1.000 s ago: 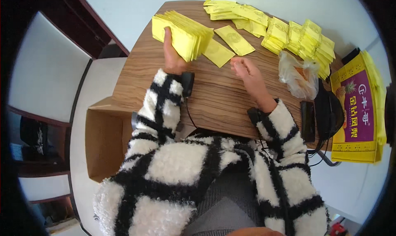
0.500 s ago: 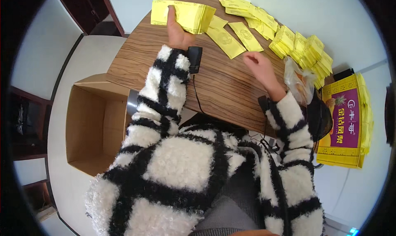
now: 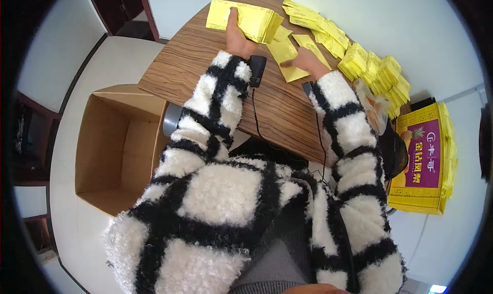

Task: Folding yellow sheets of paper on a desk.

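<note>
In my left hand (image 3: 239, 37) is a thick stack of flat yellow paper packets (image 3: 251, 20), held above the far part of the table with the thumb across the top face. My right hand (image 3: 308, 62) is over the loose yellow packets (image 3: 281, 51) lying to the right of that stack. One finger points left across a loose packet, and nothing shows in the grip. A second loose packet (image 3: 314, 45) is partly covered by this hand. Whether the fingertips press on the paper cannot be made out.
Overlapping yellow packets (image 3: 319, 26) and bundled piles (image 3: 377, 70) line the wall side of the wood-grain table (image 3: 280, 109). A clear plastic bag (image 3: 374, 106) sits by them. Yellow-and-purple printed bags (image 3: 421, 158) hang at the right. An open cardboard box (image 3: 102, 155) stands left of the table.
My right hand has moved forward and left from the bare tabletop onto the loose packets, its finger now stretched out. The left hand still holds the stack; the whole view has shifted slightly.
</note>
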Demonstrator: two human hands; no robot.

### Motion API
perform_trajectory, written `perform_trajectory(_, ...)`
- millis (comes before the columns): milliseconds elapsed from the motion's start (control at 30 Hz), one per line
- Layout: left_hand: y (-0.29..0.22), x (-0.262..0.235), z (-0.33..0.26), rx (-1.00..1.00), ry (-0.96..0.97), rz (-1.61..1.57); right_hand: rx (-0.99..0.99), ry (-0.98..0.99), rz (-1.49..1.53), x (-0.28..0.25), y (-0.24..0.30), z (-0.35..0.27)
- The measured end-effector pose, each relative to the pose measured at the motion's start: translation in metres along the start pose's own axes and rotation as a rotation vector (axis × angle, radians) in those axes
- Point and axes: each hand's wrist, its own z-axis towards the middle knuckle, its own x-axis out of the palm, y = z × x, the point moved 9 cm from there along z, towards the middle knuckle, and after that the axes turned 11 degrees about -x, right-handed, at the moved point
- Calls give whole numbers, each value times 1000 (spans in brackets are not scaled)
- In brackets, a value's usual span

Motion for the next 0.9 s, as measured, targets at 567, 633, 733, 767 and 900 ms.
perform_trajectory(567, 102, 50, -28, -363, -21, 217, 0, -515, 394, -98, -27, -121)
perform_trajectory(633, 127, 65, -31, -472, 74, 151, -32, -587, 403, -111, -30, -134)
perform_trajectory(733, 156, 82, -34, -543, 125, 182, -91, -720, 421, -127, -37, -152)
perform_trajectory(767, 162, 86, -35, -543, 123, 230, -102, -722, 417, -127, -38, -156)
perform_trajectory(900, 180, 92, -32, -568, 123, 312, -150, -760, 452, -131, -38, -168)
